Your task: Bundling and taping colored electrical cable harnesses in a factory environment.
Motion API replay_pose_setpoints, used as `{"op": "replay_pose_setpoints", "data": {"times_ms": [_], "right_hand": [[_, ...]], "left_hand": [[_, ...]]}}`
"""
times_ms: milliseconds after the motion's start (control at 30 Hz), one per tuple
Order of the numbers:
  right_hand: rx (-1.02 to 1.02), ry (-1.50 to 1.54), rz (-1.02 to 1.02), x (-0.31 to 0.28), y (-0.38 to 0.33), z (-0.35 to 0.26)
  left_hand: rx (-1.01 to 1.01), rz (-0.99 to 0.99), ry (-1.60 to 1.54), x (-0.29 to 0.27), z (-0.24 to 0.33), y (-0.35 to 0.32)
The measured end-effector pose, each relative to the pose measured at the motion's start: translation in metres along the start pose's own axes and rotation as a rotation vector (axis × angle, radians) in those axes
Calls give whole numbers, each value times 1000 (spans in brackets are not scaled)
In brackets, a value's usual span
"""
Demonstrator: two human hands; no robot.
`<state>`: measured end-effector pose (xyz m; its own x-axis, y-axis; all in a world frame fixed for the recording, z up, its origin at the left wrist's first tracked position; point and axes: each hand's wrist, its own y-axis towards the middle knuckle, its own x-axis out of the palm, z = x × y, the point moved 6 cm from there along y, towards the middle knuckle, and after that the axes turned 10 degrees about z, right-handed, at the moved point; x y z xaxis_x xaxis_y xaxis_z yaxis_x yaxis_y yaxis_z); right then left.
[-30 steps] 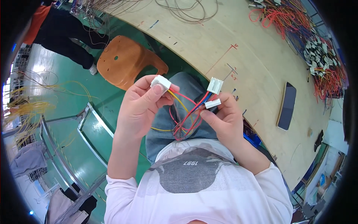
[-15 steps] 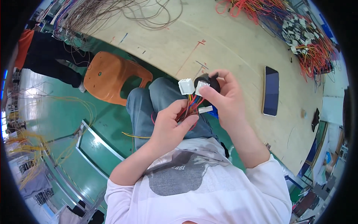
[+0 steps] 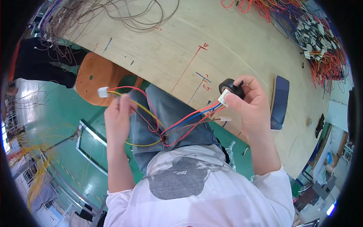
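Observation:
A wire harness (image 3: 163, 137) of red, yellow, blue and brown wires stretches between my hands above my lap. My left hand (image 3: 118, 116) is closed, pinching the wires just behind a white connector (image 3: 103, 92). In my right hand (image 3: 250, 99) are a roll of black tape (image 3: 228, 85) and, under the thumb, another white connector (image 3: 224, 97) of the harness. A smaller white plug (image 3: 225, 118) hangs loose on a brown wire below that hand. The wires meet in a junction near my thighs.
A wooden table (image 3: 227, 45) with drawn marks lies ahead. On it are a phone (image 3: 280, 102), heaped red wires with white connectors (image 3: 317, 38) and brown cables (image 3: 140, 19). An orange stool (image 3: 96, 77), a metal frame (image 3: 90, 147) and a person's dark-trousered legs (image 3: 49, 60) are at the left.
My hands have moved well apart, the left one leftward and the right one rightward. The bunched harness is now spread out, with one white connector carried to the left.

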<state>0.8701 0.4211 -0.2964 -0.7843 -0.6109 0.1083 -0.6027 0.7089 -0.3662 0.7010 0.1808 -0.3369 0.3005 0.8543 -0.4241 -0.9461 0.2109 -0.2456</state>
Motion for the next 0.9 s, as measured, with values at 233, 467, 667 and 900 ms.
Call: {"op": "replay_pose_setpoints", "data": {"times_ms": [233, 467, 667, 900], "right_hand": [[-27, -64, -22, 15, 14, -5], [-51, -103, 5, 7, 18, -3], [-84, -263, 35, -33, 13, 3], [-342, -823, 83, -27, 4, -10]], "left_hand": [[898, -146, 182, 62, 83, -64], [1121, -355, 357, 109, 63, -84], [426, -86, 180, 50, 63, -19], [876, 39, 396, 80, 107, -52]]}}
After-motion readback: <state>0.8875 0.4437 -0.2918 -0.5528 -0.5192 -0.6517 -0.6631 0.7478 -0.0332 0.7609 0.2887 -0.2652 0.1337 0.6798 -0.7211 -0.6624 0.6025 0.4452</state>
